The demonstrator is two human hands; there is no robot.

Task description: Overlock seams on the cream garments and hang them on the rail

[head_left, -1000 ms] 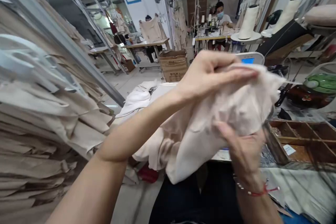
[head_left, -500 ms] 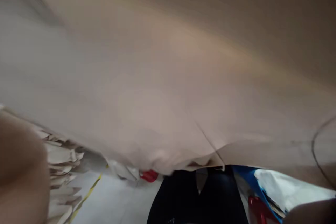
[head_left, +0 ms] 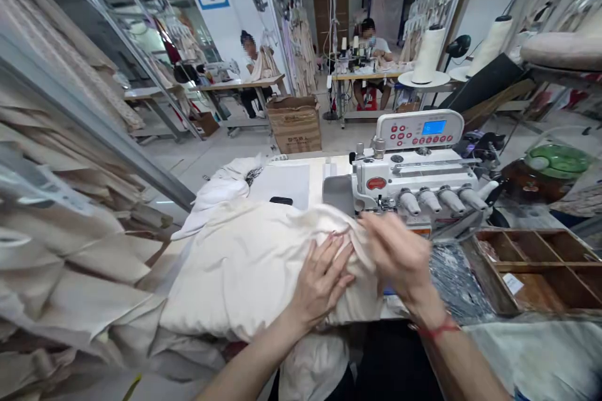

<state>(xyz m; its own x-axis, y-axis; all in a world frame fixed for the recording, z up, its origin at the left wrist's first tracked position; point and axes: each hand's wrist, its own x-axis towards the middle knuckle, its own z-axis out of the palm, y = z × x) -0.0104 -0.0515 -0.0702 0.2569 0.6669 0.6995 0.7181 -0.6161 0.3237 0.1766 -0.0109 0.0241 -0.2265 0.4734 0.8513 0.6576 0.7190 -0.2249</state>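
Cream cloth [head_left: 235,263] lies bunched over the table in front of me, part of it hanging over the front edge. My left hand [head_left: 322,282] lies on the cloth with its fingers spread. Beside it, my right hand [head_left: 399,250] has its fingers curled at the cloth's right edge; it is blurred, and its fingertips are hard to make out. Just beyond my right hand stands a white sewing machine [head_left: 418,182] with a lit blue display.
A wooden compartment tray [head_left: 540,285] is at the right, near a green-lidded jug [head_left: 540,169]. Thread cones [head_left: 429,56] stand behind the machine. Fabric hangs at the left by a metal rail. Two people work at tables behind a cardboard box [head_left: 295,125].
The pale fabric that filled the view is no longer in front of the camera. The table, machine and both hands now show, with the hands on the cloth.
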